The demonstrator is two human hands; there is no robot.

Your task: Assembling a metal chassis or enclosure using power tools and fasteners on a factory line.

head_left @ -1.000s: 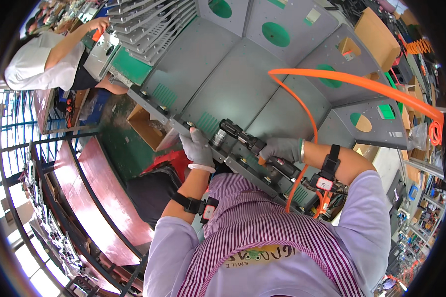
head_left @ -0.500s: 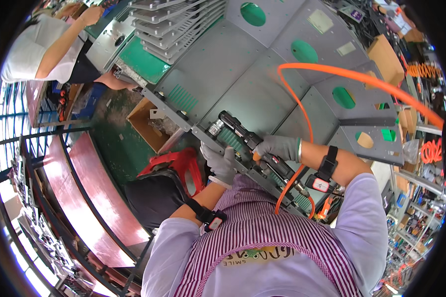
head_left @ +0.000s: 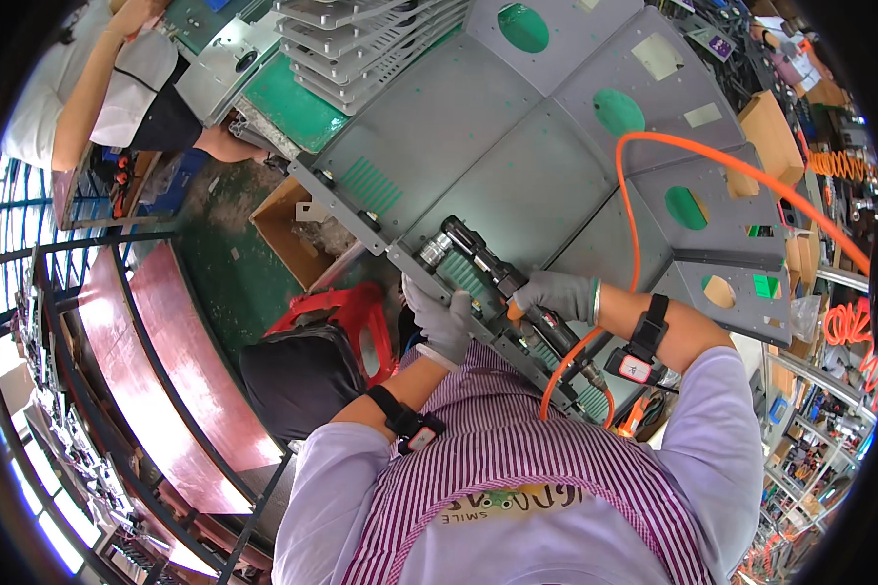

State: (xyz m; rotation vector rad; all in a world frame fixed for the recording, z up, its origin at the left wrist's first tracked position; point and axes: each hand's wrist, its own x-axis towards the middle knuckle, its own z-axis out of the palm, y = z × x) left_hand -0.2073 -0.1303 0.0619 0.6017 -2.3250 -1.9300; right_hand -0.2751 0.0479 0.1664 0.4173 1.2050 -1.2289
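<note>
My right hand [head_left: 561, 295], in a grey glove, is closed round the body of a black pneumatic angle wrench [head_left: 498, 271]. The silver socket [head_left: 432, 252] on its head sits at the flange of a large grey sheet-metal panel [head_left: 468, 127]; whether it touches a fastener is too small to tell. An orange air hose [head_left: 632, 219] loops over the panel and the tool's tail end. Also gloved, my left hand [head_left: 441, 320] grips the panel's near flanged edge just below the socket, its fingers partly hidden behind the metal.
Slotted metal plates [head_left: 361, 58] are stacked on the far side. Left of the panel are an open cardboard box [head_left: 288, 234], a red stool [head_left: 361, 312] and a black rounded seat [head_left: 302, 380]. Another person [head_left: 117, 88] works at the far left. Boxes and coiled hoses crowd the right.
The view has shifted slightly. The hose's loop has swung right over the panel. Both hands and the wrench keep nearly the same place on the flange.
</note>
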